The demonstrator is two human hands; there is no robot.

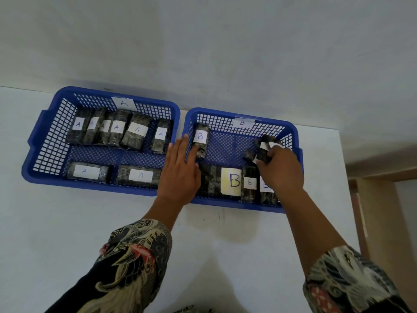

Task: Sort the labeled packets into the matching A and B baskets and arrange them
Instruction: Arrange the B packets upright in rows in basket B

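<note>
Eight A packets [116, 127] lie in the A basket [56, 132]: six standing in the far row, two flat in front. The B basket [291, 132] holds at least six B packets [200, 136]. The right hand [282, 170] grips one dark packet [262, 152]; the left hand [178, 175] rests flat, fingers straight, touching a B packet. Both baskets sit on the bench [67, 222].

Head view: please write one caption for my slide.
Right hand grips dark packets inside blue plastic B basket; left hand rests open.
</note>
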